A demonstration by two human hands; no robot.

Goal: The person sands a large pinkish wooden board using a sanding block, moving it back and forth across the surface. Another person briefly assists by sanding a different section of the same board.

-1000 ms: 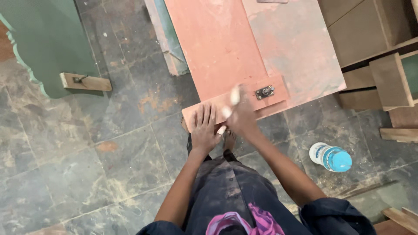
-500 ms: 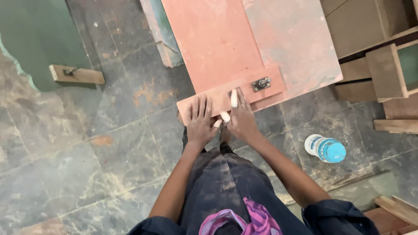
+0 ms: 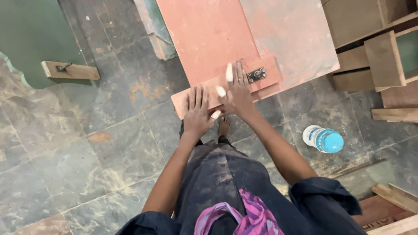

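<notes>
Both palms flat, fingers spread: the left hand [image 3: 198,114] and right hand [image 3: 237,93] press the reddish wooden strip [image 3: 226,85] down, seemingly steadying it, just beside its small metal latch [image 3: 257,74].

Since a second ago, the right hand [image 3: 237,93] has slid forward along the narrow reddish wooden strip [image 3: 226,85], so its taped fingertips now lie just beside the small metal latch [image 3: 257,74]; before, it was raised and blurred in motion above the strip. The left hand [image 3: 198,111] has spread flatter on the strip's near end. The view has shifted, so the plastic bottle [image 3: 323,139] on the floor sits slightly lower in the picture.
</notes>
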